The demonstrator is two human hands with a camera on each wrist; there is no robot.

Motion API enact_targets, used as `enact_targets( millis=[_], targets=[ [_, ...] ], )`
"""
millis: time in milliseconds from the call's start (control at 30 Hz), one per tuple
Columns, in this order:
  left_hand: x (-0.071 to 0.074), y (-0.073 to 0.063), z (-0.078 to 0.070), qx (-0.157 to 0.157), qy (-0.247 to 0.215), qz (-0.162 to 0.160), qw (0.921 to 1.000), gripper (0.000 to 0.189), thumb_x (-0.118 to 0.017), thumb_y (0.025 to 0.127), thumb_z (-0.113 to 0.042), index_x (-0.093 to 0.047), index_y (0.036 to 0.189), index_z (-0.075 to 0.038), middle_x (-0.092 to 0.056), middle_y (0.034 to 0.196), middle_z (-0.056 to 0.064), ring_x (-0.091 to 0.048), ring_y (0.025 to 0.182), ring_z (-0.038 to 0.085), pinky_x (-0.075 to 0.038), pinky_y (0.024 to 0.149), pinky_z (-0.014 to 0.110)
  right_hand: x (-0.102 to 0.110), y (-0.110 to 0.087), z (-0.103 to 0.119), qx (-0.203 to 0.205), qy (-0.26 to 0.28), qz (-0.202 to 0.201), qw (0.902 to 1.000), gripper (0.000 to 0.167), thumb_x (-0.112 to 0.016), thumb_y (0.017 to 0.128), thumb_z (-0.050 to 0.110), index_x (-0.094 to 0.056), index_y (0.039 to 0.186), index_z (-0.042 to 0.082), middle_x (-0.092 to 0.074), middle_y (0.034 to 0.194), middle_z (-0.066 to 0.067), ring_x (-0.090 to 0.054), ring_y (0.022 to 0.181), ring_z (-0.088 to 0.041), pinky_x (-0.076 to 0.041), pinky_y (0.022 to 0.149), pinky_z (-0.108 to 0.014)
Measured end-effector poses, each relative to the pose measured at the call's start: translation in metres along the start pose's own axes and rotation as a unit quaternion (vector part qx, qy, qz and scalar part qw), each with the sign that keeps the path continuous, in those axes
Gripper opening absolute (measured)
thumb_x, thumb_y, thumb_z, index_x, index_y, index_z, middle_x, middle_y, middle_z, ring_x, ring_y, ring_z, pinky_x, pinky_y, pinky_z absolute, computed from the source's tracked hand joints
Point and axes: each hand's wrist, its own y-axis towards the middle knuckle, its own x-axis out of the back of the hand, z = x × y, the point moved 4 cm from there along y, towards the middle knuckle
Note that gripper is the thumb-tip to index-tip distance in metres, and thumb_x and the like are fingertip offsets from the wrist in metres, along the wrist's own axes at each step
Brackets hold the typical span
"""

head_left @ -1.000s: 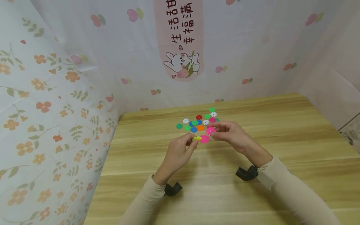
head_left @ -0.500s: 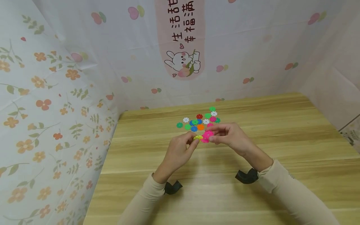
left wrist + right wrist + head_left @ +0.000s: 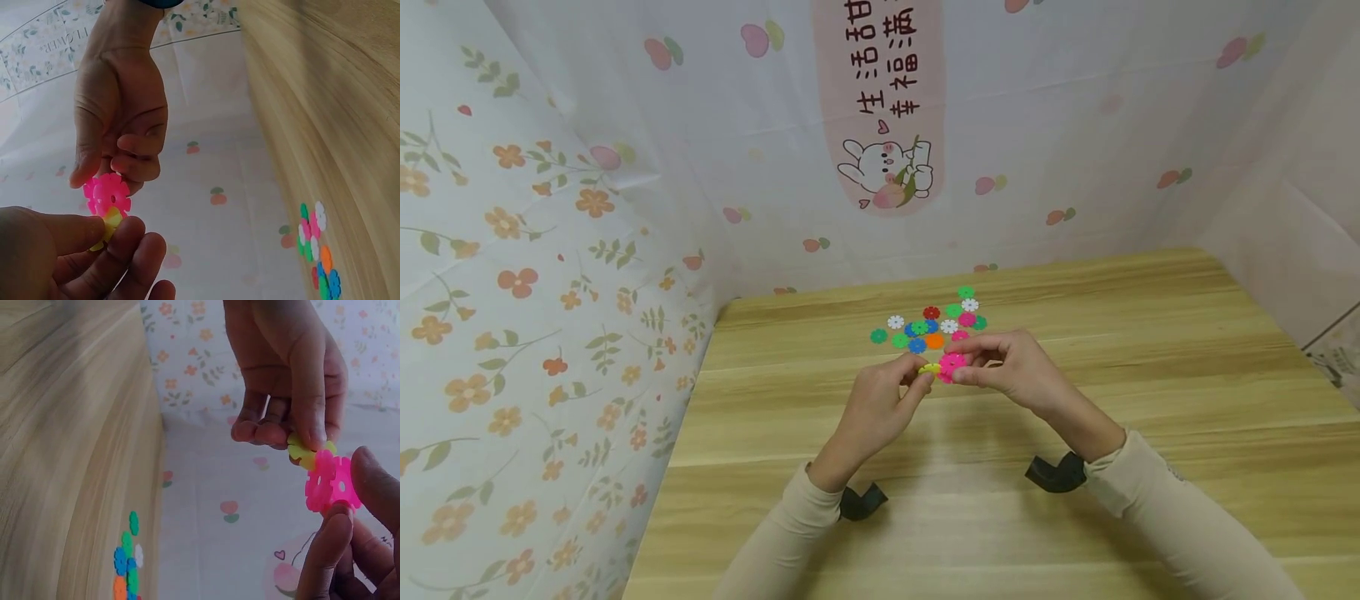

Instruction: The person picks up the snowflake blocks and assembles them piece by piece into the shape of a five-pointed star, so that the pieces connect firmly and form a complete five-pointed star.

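Note:
My left hand pinches a yellow notched flower disc between thumb and fingers, above the table. One pink flower disc meets the yellow one edge to edge and appears joined to it. A second pink flower disc, tilted against the first, is held by the thumb and fingers of my right hand. In the head view the two pink discs overlap. Whether their notches interlock cannot be told. The left wrist view shows the yellow disc partly covered by fingertips.
Loose flower discs in several colours lie beyond the hands, including an orange disc, a red disc and a white disc. The wooden table meets a patterned cloth backdrop. Black curved mounts sit at both wrists.
My right hand has moved slightly left and down, bringing its pink disc from beside the other pink disc to overlapping it. The left hand has barely moved.

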Motion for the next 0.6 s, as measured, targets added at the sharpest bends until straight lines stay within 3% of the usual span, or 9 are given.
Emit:
enact_targets(
  millis=[100,333,600],
  targets=[
    [0.0,0.001,-0.002,-0.01,0.001,-0.003,0.9999,0.004,-0.067,0.096,-0.011,-0.068,0.094,-0.008,-0.067,0.073,-0.004,-0.045,0.052,0.004,-0.037,0.047,0.021,0.0,-0.001,0.002,0.007,-0.027,-0.006,0.9996,0.034,-0.083,0.083,0.027,-0.076,0.113,0.013,-0.065,0.088,-0.008,-0.059,0.082,-0.028,-0.05,0.062,-0.03],
    [-0.002,0.002,-0.008,-0.064,0.045,-0.011,0.9969,0.005,-0.07,0.095,-0.011,-0.068,0.092,-0.007,-0.052,0.067,-0.007,-0.042,0.056,0.006,-0.037,0.051,0.019,0.003,-0.005,0.008,0.056,-0.07,-0.015,0.9959,0.03,-0.084,0.081,0.023,-0.078,0.109,0.014,-0.067,0.082,-0.002,-0.062,0.076,-0.024,-0.055,0.066,-0.032],
    [-0.005,0.002,-0.017,-0.125,0.104,-0.028,0.9862,0.011,-0.076,0.089,-0.008,-0.067,0.091,-0.001,-0.055,0.068,-0.001,-0.044,0.057,0.011,-0.037,0.052,0.017,0.003,-0.011,0.005,0.036,-0.048,-0.018,0.9981,0.026,-0.083,0.082,0.02,-0.078,0.107,0.014,-0.067,0.08,-0.003,-0.062,0.075,-0.025,-0.054,0.066,-0.032]
  ],
)
